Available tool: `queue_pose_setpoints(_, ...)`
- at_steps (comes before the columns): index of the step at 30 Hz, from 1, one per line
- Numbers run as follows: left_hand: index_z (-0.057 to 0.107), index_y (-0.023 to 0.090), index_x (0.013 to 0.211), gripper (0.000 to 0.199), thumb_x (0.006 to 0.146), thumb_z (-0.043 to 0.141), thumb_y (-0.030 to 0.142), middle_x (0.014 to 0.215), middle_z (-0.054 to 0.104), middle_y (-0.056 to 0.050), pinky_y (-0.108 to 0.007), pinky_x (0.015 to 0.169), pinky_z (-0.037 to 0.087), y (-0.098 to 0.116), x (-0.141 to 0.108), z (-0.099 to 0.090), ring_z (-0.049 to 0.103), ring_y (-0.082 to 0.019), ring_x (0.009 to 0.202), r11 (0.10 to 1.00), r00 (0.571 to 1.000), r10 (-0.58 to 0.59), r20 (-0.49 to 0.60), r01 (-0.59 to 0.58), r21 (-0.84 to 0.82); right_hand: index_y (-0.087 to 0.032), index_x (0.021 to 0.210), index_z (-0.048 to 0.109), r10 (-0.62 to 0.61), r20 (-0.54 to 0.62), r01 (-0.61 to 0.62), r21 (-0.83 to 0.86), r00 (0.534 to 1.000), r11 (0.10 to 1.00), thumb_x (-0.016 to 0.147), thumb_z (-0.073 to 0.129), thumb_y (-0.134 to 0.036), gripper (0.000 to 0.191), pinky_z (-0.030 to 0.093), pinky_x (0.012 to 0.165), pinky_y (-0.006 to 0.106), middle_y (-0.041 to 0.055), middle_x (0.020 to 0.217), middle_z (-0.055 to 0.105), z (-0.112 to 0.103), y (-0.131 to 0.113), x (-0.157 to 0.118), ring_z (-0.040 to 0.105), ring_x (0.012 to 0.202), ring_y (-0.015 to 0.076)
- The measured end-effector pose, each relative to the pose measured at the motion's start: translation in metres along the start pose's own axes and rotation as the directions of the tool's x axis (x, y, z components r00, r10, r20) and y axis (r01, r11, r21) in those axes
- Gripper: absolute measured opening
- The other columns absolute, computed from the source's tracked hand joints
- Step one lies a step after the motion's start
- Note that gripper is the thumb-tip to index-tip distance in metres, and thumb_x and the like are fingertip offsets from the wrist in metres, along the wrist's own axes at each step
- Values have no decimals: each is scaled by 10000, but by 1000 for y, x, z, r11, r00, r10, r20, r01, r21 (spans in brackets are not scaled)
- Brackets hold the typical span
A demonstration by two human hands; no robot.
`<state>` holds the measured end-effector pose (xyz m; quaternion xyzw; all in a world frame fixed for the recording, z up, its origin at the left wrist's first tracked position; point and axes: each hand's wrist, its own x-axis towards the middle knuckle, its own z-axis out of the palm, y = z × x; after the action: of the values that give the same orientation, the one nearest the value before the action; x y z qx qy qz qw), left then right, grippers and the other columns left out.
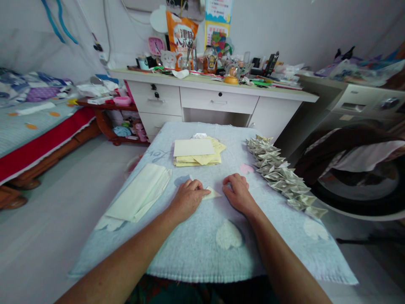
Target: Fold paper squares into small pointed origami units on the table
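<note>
A small piece of folded cream paper (211,194) lies on the cloth-covered table, its pointed end toward the right. My left hand (189,196) is closed on its left end, thumb on top and the other fingers curled. Just past the point, my right hand (238,193) rests on the cloth with bent fingers. A small gap shows between its thumb and fingertips, and nothing is visible in it. Beyond both hands sits a stack of yellowish paper (198,160) with a pale sheet (193,147) on top.
Rows of folded paper pieces (278,173) line the table's right side. A long folded white bundle (139,192) lies at left on the blue cloth (196,261). Behind stands a cluttered white desk (218,101); a front-loading washer (357,103) is at right, a bed (38,122) at left.
</note>
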<state>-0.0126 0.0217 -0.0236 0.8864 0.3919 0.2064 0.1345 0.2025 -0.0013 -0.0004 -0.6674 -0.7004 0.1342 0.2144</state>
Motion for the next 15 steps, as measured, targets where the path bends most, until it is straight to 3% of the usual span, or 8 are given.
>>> queue_pose_setpoints(4,673,310,1112,311,891,507,166,941,551,-38,-345,816,418,2,0,-2,472,-186,906,1000,1000,12,-5,-12,5,-202,1165,539,-127,-18,126,-50,992,991,832,585,-425,404,311,930,374,96,1172,524,14,-10,-2,437,1073,252)
queue_pose_setpoints(7,680,301,1087,281,895,513,183,933,550,-38,-343,811,420,2,0,-2,471,-184,896,1000,1000,8,-7,-8,8,-167,1260,480,-159,-38,155,-100,986,983,842,547,-517,549,291,969,404,132,1241,494,23,-14,-1,416,1122,279)
queue_pose_setpoints(15,671,301,1106,293,871,549,174,948,554,-32,-355,838,421,0,0,0,461,-190,919,1000,1000,-10,-19,10,-11,-151,1309,435,-155,-20,151,-132,988,980,831,536,-536,622,281,984,431,146,1272,481,26,-15,0,412,1139,290)
